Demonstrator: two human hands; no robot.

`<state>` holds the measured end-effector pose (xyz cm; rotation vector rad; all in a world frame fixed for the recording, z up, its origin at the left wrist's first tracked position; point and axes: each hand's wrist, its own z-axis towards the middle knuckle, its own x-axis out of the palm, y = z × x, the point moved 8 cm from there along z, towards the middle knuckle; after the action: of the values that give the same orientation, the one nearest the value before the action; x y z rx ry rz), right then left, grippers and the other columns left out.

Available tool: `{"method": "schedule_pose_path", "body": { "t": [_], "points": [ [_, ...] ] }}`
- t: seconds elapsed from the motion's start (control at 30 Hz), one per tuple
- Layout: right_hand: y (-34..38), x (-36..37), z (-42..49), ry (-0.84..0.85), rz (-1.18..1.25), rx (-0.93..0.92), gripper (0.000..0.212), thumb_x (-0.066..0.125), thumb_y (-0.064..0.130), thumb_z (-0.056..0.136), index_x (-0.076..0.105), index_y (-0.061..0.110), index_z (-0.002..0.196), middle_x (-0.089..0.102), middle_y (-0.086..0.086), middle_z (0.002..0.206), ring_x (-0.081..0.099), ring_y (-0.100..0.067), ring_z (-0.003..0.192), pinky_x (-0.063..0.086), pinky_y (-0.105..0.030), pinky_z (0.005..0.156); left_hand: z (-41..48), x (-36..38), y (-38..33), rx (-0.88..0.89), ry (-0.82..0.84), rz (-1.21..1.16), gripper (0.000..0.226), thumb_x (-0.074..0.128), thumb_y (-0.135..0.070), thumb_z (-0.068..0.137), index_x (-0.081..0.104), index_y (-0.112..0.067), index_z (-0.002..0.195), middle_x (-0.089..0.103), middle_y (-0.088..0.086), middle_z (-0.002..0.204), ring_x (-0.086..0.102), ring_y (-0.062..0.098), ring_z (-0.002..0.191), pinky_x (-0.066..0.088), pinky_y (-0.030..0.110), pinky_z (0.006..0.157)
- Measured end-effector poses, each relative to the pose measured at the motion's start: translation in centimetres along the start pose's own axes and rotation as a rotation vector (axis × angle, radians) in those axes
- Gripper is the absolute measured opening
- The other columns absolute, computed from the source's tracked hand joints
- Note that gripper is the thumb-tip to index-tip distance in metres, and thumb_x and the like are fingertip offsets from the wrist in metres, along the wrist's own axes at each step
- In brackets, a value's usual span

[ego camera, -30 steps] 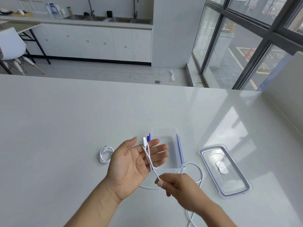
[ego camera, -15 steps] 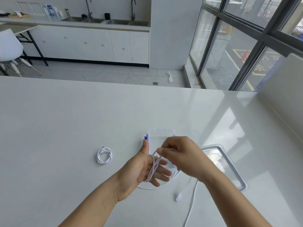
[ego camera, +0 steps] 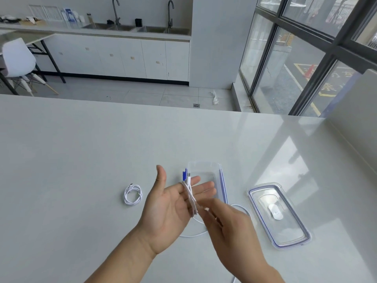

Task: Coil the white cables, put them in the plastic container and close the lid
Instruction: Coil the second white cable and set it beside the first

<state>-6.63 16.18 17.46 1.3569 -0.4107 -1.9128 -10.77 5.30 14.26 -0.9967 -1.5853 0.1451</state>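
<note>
The left hand (ego camera: 169, 209), fingers straight, wears cable (ego camera: 191, 198) loops just near of the container (ego camera: 223, 180). The right hand (ego camera: 230, 227) pinches the slack. Wind snug, even turns, feeding slack untwisted.

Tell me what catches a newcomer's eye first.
At the centre, the left hand carries a thin white cable looped over its straight fingers while the right hand pinches it. Behind stands a clear rectangular plastic container; its blue-rimmed lid lies right of it, a coiled white cable left.
</note>
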Motion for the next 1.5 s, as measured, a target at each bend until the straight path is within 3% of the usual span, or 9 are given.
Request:
{"method": "schedule_pose_path", "body": {
  "t": [0.1,0.2,0.5,0.6,0.7,0.83,1.17,1.3,1.5],
  "points": [
    [-1.4,1.0,-1.3,-0.002,0.070,0.059,0.012,0.053,0.039,0.093,0.063,0.033,0.097,0.044,0.027,0.060,0.041,0.001,0.053,0.036,-0.015,0.052,-0.1,-0.2,-0.4,0.038,-0.003,-0.052,0.102,0.034,-0.078,0.082,0.047,0.006,0.138,0.060,0.029,0.134,0.058,0.043,0.126,0.043,0.053,0.110],
    [-3.1,2.5,-2.2,0.072,0.137,0.116,0.017,0.054,0.046,0.093,0.060,0.030,0.089,0.052,0.014,0.061,0.052,-0.009,0.056,0.048,-0.027,0.056,0.0,-0.5,-0.6,0.063,0.002,-0.059,0.103,0.036,-0.079,0.081,0.048,0.006,0.138,0.059,0.030,0.135,0.056,0.045,0.127,0.044,0.050,0.107],
    [-10.5,6.2,-2.1,0.519,0.253,0.446,0.021,0.066,0.045,0.093,0.068,0.043,0.072,0.061,0.009,0.057,0.054,-0.004,0.057,0.047,-0.024,0.063,-0.3,-0.2,0.1,-0.005,0.085,-0.051,0.115,0.037,-0.085,0.077,0.046,0.010,0.139,0.051,0.033,0.141,0.049,0.050,0.132,0.029,0.059,0.116],
    [-11.6,5.5,-0.1,0.609,0.251,0.509,0.017,0.062,0.034,0.081,0.069,0.028,0.066,0.062,0.007,0.057,0.054,-0.009,0.057,0.049,-0.026,0.064,-0.7,0.6,1.1,-0.108,0.202,0.030,0.118,0.030,-0.088,0.077,0.049,0.012,0.136,0.048,0.037,0.141,0.047,0.051,0.132,0.034,0.059,0.114],
    [-10.8,3.8,3.0,0.570,0.315,0.510,0.015,0.063,0.014,0.086,0.065,0.011,0.071,0.060,-0.002,0.063,0.054,-0.014,0.060,0.049,-0.031,0.061,-0.9,0.7,2.3,-0.206,0.248,0.265,0.118,0.022,-0.088,0.076,0.055,0.010,0.132,0.054,0.037,0.136,0.053,0.050,0.127,0.037,0.058,0.111],
    [-7.9,1.2,6.2,0.499,0.421,0.472,0.027,0.077,0.025,0.085,0.065,0.004,0.072,0.052,-0.001,0.055,0.049,-0.020,0.055,0.043,-0.034,0.059,-0.6,0.2,3.1,-0.291,0.235,0.475,0.113,0.018,-0.085,0.076,0.060,0.006,0.129,0.062,0.031,0.131,0.058,0.045,0.125,0.040,0.054,0.110],
    [-0.2,-1.7,5.4,0.269,-0.030,0.172,0.018,0.062,0.033,0.094,0.075,0.023,0.086,0.067,0.006,0.065,0.058,-0.013,0.062,0.048,-0.030,0.059,1.0,-1.1,2.5,-0.136,0.099,0.410,0.103,0.013,-0.080,0.087,0.062,0.000,0.128,0.068,0.012,0.123,0.060,0.025,0.125,0.039,0.045,0.113],
    [-0.9,-0.7,2.9,0.120,0.078,0.163,0.016,0.060,0.033,0.094,0.070,0.022,0.089,0.065,0.004,0.065,0.057,-0.016,0.058,0.051,-0.032,0.057,1.4,-1.0,1.4,-0.066,0.017,0.271,0.105,0.016,-0.080,0.085,0.056,0.012,0.117,0.064,0.015,0.119,0.060,0.019,0.099,0.051,0.027,0.079],
    [-2.8,1.2,-0.4,0.058,0.278,0.279,0.015,0.066,0.023,0.093,0.073,0.037,0.095,0.068,0.012,0.067,0.063,-0.004,0.061,0.042,-0.009,0.059,2.1,-1.0,-0.1,0.033,-0.073,0.026,0.101,0.029,-0.078,0.084,0.048,0.005,0.138,0.063,0.025,0.133,0.058,0.037,0.127,0.034,0.047,0.115]
  ]
}}
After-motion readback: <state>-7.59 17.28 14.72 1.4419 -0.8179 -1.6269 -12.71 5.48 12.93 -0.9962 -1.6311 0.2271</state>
